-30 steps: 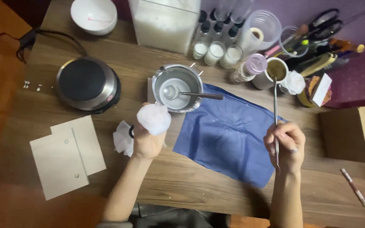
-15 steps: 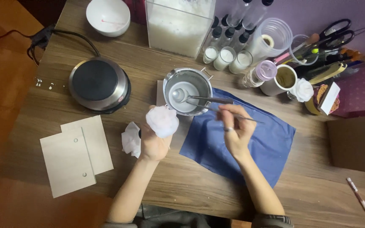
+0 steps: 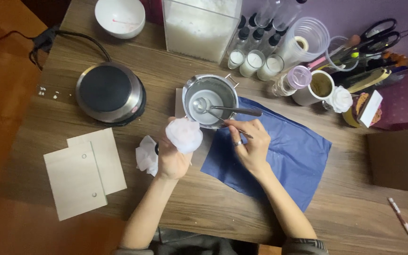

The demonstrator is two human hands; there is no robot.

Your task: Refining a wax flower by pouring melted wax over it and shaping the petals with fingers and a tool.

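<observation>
Wooden desk under warm light, crowded along its far edge: at its middle sits the small metal pouring pot with a spoon lying in pale, set-looking wax. My right hand hovers at the pot's near rim, fingers pinched shut on a thin metal stick whose tip reaches toward the pot. My left hand is closed around a dark object I cannot make out, carrying a pale, flower-like wax piece just beside the pot's near-left rim. Working well here, as I judge it, means keeping the stick's tip low and steady inside the rim, and the wax piece level and clear of the metal wall. A blue cloth spreads under my right wrist toward the near right; a crumpled tissue lies just left of my left hand. Open wood remains along the near edge. Left of centre stands the round hot plate, its cord running to the far-left corner, with two pale boards nearer me. Bottles, jars and scissors crowd the far right, leaving little room for a reach there.
</observation>
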